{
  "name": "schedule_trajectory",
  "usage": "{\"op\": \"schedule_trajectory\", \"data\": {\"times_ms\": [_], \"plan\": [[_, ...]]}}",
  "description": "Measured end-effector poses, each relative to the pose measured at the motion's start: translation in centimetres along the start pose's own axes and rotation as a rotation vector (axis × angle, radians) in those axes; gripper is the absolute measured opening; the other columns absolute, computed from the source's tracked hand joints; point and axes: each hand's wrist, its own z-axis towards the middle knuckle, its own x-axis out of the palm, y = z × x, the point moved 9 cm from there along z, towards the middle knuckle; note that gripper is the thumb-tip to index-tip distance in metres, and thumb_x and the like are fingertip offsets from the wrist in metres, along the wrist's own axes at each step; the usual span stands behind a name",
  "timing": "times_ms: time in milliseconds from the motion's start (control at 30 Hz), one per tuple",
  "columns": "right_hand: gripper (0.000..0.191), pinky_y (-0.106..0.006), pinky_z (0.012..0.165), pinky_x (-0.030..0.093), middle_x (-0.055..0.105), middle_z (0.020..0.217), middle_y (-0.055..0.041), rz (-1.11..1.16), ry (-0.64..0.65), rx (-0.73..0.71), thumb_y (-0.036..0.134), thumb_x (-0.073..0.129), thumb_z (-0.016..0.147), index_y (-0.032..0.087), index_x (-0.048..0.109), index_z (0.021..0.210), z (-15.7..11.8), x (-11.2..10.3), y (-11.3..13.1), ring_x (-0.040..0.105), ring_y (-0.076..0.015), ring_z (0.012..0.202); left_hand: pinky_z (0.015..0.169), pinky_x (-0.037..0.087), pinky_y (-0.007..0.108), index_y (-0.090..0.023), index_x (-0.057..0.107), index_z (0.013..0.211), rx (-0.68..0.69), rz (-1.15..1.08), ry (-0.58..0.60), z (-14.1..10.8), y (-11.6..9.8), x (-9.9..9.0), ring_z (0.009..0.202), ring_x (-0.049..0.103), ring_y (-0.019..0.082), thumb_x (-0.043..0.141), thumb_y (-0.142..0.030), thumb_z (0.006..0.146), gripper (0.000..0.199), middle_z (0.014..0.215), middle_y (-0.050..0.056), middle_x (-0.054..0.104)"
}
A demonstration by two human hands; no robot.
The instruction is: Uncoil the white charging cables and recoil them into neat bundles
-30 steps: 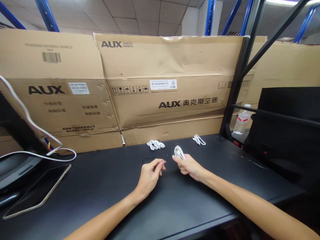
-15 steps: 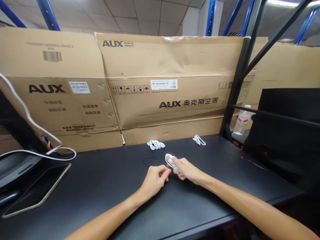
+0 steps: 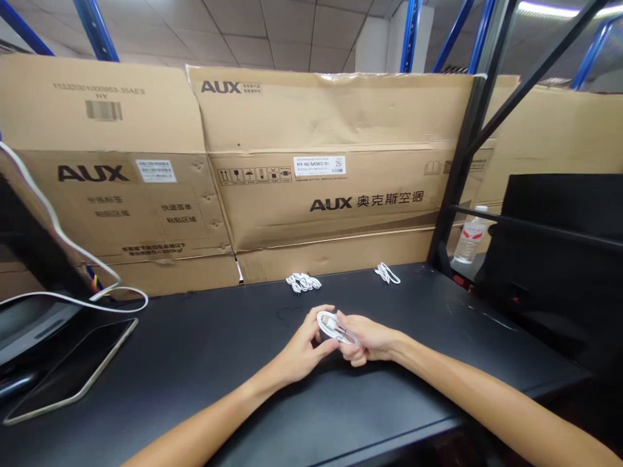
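A coiled white cable (image 3: 335, 327) is held above the black tabletop (image 3: 233, 363), with its plug lying across the coil. My right hand (image 3: 365, 337) is closed on the coil's right side, thumb on top. My left hand (image 3: 306, 347) curves around the left side of the same coil, fingers behind it and thumb at its lower edge. Farther back lie a bunch of white cables (image 3: 303, 282) and, to its right, one more looped white cable (image 3: 387, 273).
Cardboard sheets (image 3: 321, 224) stand along the table's back edge. On the left are a tablet (image 3: 73, 370), a dark device (image 3: 34, 327) and a loose white cable (image 3: 53, 220). A black metal frame (image 3: 460, 155) and a bottle (image 3: 470, 237) stand at the right.
My left hand has opened from a pinch and come up to the coil's left side. The coil has moved slightly down and turned, and its plug shows more clearly.
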Motion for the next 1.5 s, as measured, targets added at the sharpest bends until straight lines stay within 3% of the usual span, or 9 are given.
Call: {"op": "schedule_trajectory", "data": {"times_ms": [67,167,267,600,1000,1067,1200,1367,1500], "plan": [[0.049,-0.017,0.037,0.014,0.029,0.043,0.0109,0.001,-0.025,-0.013,0.065,0.040,0.084,0.018,0.050,0.093,0.2,-0.2,-0.1,0.013,-0.0043,0.038,0.074,0.045,0.027,-0.024,0.057,0.116,0.028,0.045,-0.033,-0.1,-0.7,-0.2,0.089,0.052,0.017,0.056,-0.034,0.085,0.033,0.121,0.007,0.051],[0.048,-0.016,0.036,0.014,0.030,0.042,0.0106,0.006,-0.121,-0.025,0.067,0.039,0.083,0.019,0.045,0.079,0.4,-0.9,-0.3,0.012,-0.0039,0.037,0.077,0.043,0.027,-0.020,0.065,0.097,0.067,0.096,-0.102,-0.2,-1.7,-0.6,0.084,0.053,0.016,0.054,-0.032,0.087,0.019,0.097,0.004,0.060],[0.049,-0.015,0.036,0.013,0.027,0.042,0.0113,0.013,-0.207,-0.036,0.069,0.038,0.082,0.021,0.038,0.072,0.5,-1.4,-0.3,0.010,-0.0037,0.038,0.073,0.043,0.025,-0.019,0.068,0.086,0.079,0.120,-0.149,-0.2,-2.3,-1.0,0.076,0.054,0.015,0.053,-0.032,0.088,0.021,0.085,0.003,0.060],[0.050,-0.015,0.033,0.011,0.024,0.040,0.0123,-0.010,-0.269,-0.039,0.070,0.038,0.081,0.021,0.036,0.071,0.4,-1.6,-0.2,0.009,-0.0032,0.036,0.064,0.045,0.022,-0.020,0.071,0.084,0.037,0.049,-0.137,-0.1,-1.8,-0.8,0.070,0.056,0.013,0.053,-0.030,0.087,0.021,0.083,0.003,0.059],[0.046,-0.016,0.035,0.009,0.024,0.045,0.0127,0.035,-0.429,-0.236,0.063,0.054,0.078,0.021,0.036,0.073,-0.5,-3.1,2.3,0.009,-0.0027,0.040,0.053,0.038,0.019,-0.015,0.066,0.074,0.037,0.244,-0.112,0.7,-2.4,-1.1,0.045,0.048,0.007,0.045,-0.019,0.088,0.025,0.056,-0.002,0.057],[0.043,-0.015,0.035,0.011,0.027,0.047,0.0125,-0.067,-0.426,-0.242,0.061,0.054,0.079,0.022,0.037,0.077,-0.4,-3.1,2.3,0.012,-0.0029,0.040,0.052,0.037,0.018,-0.015,0.065,0.074,0.018,0.240,-0.096,0.6,-1.9,-1.1,0.046,0.048,0.007,0.044,-0.019,0.088,0.026,0.058,-0.002,0.058],[0.031,-0.017,0.038,0.024,0.045,0.056,0.0078,-0.510,-0.520,-0.277,0.047,0.059,0.080,0.021,0.044,0.088,-0.9,-3.0,3.0,0.032,-0.0049,0.040,0.051,0.037,0.017,-0.016,0.066,0.078,-0.027,0.219,-0.054,0.4,-1.0,-0.9,0.045,0.047,0.007,0.042,-0.019,0.089,0.026,0.059,-0.003,0.058],[0.018,-0.023,0.058,0.037,0.055,0.070,0.0006,-1.058,-0.553,-0.433,0.031,0.044,0.089,0.017,0.053,0.081,-2.0,-0.8,5.1,0.048,-0.0102,0.059,0.050,0.037,0.017,-0.016,0.066,0.077,-0.058,0.209,-0.027,0.4,-0.8,-0.8,0.046,0.048,0.007,0.042,-0.021,0.088,0.027,0.058,-0.003,0.056],[0.025,-0.023,0.057,0.034,0.051,0.064,0.0018,-1.123,-0.577,-0.397,0.032,0.039,0.091,0.018,0.050,0.074,-2.1,-1.0,5.2,0.044,-0.0107,0.056,0.050,0.039,0.018,-0.017,0.069,0.088,-0.068,0.135,0.030,0.5,-0.6,-0.4,0.045,0.049,0.007,0.041,-0.025,0.089,0.029,0.059,-0.002,0.057]]}}
